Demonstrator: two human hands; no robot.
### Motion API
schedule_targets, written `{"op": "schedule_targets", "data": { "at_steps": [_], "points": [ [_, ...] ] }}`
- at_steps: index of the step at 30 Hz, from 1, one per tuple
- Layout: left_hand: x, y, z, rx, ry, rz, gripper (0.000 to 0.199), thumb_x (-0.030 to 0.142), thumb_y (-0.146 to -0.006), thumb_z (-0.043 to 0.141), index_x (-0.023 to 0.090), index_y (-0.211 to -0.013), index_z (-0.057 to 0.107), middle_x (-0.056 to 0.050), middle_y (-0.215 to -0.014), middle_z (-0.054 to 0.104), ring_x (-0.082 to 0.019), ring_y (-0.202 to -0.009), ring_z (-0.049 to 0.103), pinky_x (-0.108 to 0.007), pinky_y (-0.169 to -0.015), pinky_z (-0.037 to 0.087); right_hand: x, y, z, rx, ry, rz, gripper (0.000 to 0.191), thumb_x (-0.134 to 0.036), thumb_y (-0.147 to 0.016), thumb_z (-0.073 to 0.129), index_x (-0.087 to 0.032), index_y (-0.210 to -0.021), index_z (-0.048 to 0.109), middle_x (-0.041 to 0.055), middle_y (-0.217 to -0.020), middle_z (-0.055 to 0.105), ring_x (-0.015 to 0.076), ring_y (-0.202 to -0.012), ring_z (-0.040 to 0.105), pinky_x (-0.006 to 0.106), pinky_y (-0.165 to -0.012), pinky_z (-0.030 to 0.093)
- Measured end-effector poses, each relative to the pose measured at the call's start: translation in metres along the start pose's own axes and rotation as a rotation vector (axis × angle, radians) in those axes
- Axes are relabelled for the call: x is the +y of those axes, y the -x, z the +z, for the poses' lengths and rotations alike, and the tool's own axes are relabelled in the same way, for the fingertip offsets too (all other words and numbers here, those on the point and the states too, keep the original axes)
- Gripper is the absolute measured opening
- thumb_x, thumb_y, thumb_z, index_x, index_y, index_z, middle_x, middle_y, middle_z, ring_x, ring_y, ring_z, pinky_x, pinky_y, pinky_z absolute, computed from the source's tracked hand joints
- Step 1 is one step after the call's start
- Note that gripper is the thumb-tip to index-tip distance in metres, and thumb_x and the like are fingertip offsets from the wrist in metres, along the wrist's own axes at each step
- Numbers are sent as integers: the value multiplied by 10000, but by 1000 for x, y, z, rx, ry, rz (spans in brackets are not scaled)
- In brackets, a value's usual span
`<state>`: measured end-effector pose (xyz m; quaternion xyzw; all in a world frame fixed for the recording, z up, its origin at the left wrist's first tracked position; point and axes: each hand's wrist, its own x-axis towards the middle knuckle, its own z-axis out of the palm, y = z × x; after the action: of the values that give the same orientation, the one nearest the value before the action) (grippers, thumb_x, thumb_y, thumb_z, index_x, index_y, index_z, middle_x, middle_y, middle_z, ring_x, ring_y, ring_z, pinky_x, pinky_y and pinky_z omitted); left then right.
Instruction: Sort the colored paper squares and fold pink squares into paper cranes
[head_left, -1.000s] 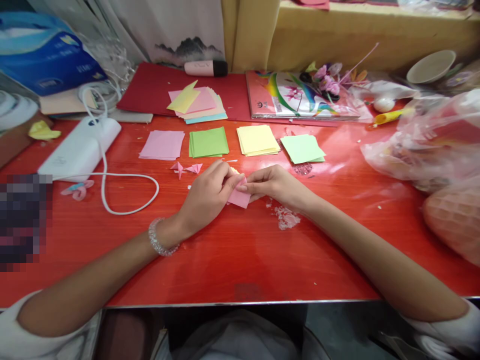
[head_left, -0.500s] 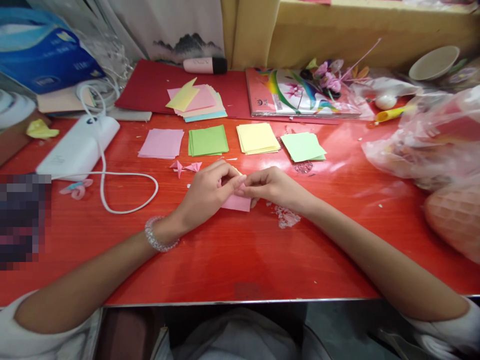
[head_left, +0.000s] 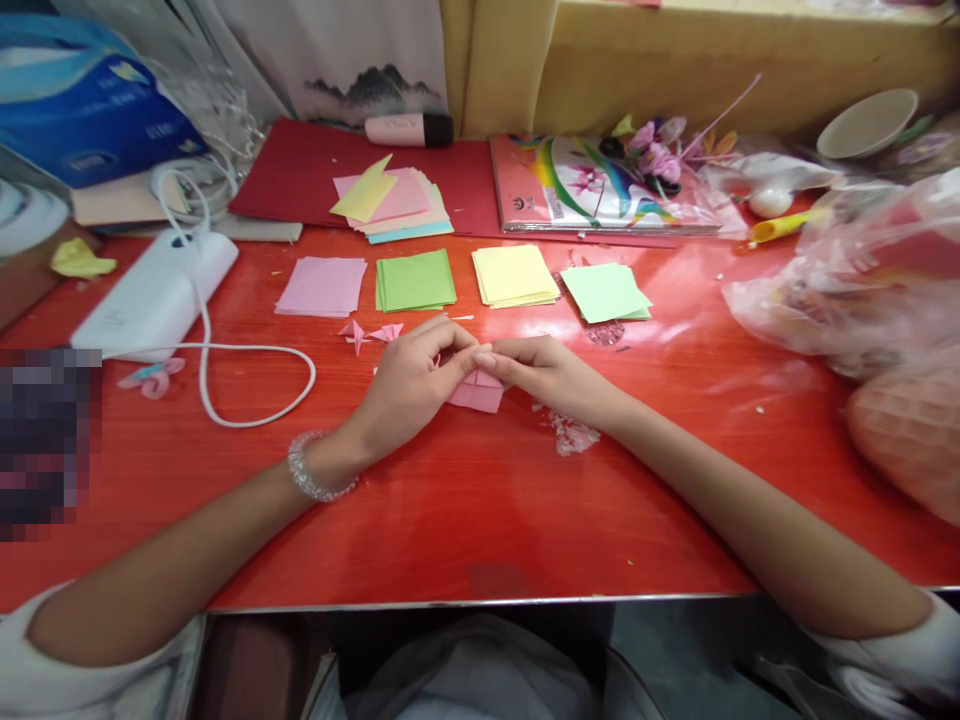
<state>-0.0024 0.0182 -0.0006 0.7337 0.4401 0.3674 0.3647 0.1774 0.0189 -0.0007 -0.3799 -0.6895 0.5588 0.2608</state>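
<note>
A pink sheet of folding paper (head_left: 478,393) is pinched between my two hands just above the red table (head_left: 480,520). My left hand (head_left: 424,370) grips its upper left part with thumb and fingers. From the other side, my right hand (head_left: 544,370) has thumb and fingertips closed on its upper edge. The thumbs nearly meet, and the fingers cover much of the paper. Left of my left hand lie small folded pink paper pieces (head_left: 371,334). Beyond my hands are pink squares (head_left: 321,286), green squares (head_left: 416,280), yellow squares (head_left: 514,275) and mint squares (head_left: 607,292).
At left sit a white power bank (head_left: 157,295) and its looped cable (head_left: 255,348). Loose coloured sheets (head_left: 397,205) rest on a red folder (head_left: 289,180) at the back, beside a wrapped paper pack (head_left: 562,190). Plastic bags (head_left: 847,270) crowd the right. Paper scraps (head_left: 574,435) lie near my right wrist.
My right thumb has shifted up and left towards my left thumb. The paper's lower part now shows a crease and sits slightly higher.
</note>
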Motion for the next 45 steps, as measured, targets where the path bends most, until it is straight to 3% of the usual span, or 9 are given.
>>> {"op": "schedule_targets", "data": {
  "at_steps": [5,11,15,19,25,30,36,41,45],
  "points": [
    [3,0,1,3,77,-84,244,380,-844,567,167,-730,601,1,-724,579,-122,-699,508,-249,-648,389,7,-2,2,42,30,-62,367,-482,-836,549,-155,-675,513,-23,-643,461,95,-619,420,238,-574,333],
    [2,-3,0,81,188,-175,221,360,-830,578,165,-725,579,10,-698,541,-107,-657,465,-231,-607,380,3,-1,3,64,-163,16,340,-437,-760,664,-165,-665,483,-15,-632,548,107,-614,529,235,-573,387],
    [1,-4,-1,144,191,-158,209,362,-818,589,175,-726,572,9,-716,546,-113,-676,474,-231,-621,396,7,-3,4,231,-287,-35,291,-409,-822,603,-175,-697,484,-27,-659,518,90,-619,510,227,-596,405],
    [4,-2,-2,39,203,-148,182,335,-804,602,173,-731,562,12,-716,544,-112,-668,478,-234,-621,392,13,-5,4,359,-311,-82,279,-407,-830,595,-183,-703,486,-36,-667,477,79,-606,443,211,-571,365],
    [6,2,0,-152,109,-160,226,386,-833,567,174,-756,565,11,-717,536,-113,-649,464,-245,-583,355,9,-2,3,331,-219,-102,260,-407,-779,662,-174,-722,563,-29,-664,516,82,-597,448,207,-534,345],
    [4,0,0,-43,97,-126,246,404,-821,594,172,-737,585,13,-712,555,-109,-661,470,-241,-619,365,5,0,5,361,-175,-92,218,-402,-828,599,-185,-827,622,-10,-754,600,102,-671,523,223,-606,413],
    [3,-3,-2,7,200,-147,225,362,-844,571,174,-721,578,12,-715,573,-116,-699,533,-234,-680,418,5,3,10,605,76,-164,153,-285,-846,571,-182,-896,672,17,-831,660,139,-752,579,272,-687,464],
    [5,-2,-2,12,194,-141,259,358,-865,537,176,-684,575,12,-681,567,-115,-674,525,-236,-670,423,3,8,16,617,286,-234,255,-235,-872,516,-220,-1106,618,-8,-703,584,123,-649,542,282,-671,487],
    [4,-2,-2,13,222,-162,260,362,-856,552,174,-678,577,14,-667,558,-112,-660,509,-237,-655,410,2,9,18,620,236,-234,310,-222,-865,527,-240,-1174,538,2,-799,635,141,-774,607,303,-777,513]
  ]
}}
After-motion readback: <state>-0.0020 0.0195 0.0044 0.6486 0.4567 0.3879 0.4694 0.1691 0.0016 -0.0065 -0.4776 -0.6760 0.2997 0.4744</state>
